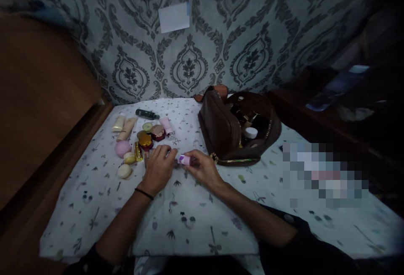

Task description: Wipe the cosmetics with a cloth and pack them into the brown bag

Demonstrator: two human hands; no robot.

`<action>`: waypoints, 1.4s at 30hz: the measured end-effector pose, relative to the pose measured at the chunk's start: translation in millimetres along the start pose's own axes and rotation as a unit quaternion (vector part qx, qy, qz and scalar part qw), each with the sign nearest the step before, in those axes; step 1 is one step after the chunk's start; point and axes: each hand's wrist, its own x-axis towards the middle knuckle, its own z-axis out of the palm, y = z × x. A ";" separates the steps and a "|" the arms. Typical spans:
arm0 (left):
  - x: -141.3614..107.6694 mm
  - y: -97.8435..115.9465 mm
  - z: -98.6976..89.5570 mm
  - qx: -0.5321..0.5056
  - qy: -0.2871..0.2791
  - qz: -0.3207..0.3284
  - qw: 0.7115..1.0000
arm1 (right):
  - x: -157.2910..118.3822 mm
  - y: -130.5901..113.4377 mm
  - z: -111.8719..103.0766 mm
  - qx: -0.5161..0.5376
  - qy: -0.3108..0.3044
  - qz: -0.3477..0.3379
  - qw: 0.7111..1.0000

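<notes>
A small pink-and-purple bottle [184, 159] lies sideways between the thumb and fingers of my right hand [203, 167], above the patterned white sheet [195, 207]. Close to its left end is my left hand [159, 167], palm down with the fingers bent and together; what they hold, if anything, is hidden. A slim tube beside that hand is partly covered. Just past it sit a gold-lidded jar [145, 140], a rose-gold-lidded jar [158, 131] and a small gold bottle [138, 152]. Cream-coloured round pots [124, 171] are further left.
An open brown leather bag [217, 119] with cosmetics inside stands right of my hands. A pink round item [123, 149], beige tubes [126, 129], a dark green bottle [147, 114] and a pink tube [167, 128] lie at the back left. Wooden furniture [41, 98] borders the left side.
</notes>
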 end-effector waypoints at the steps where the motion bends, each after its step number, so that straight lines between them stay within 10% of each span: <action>1: 0.4 -4.1 -0.3 0.014 -0.010 -0.016 1.000 | -0.2 0.1 -0.2 0.003 0.001 0.008 1.000; 13: 1.1 -25.7 -0.6 0.064 -0.044 -0.112 0.991 | 1.1 -3.7 2.3 0.189 -0.029 0.165 0.968; 21: -1.1 -5.7 -5.0 -0.003 0.063 -0.067 0.996 | 1.2 -3.2 2.8 0.102 0.034 0.033 0.994; 27: -3.1 15.9 -1.9 -0.073 -0.052 0.002 0.996 | -0.4 5.3 3.7 0.058 0.005 0.039 0.998; 42: -2.5 -18.2 -5.2 0.041 -0.210 -0.145 0.966 | 0.6 1.3 -6.1 -0.233 -0.060 -0.020 0.970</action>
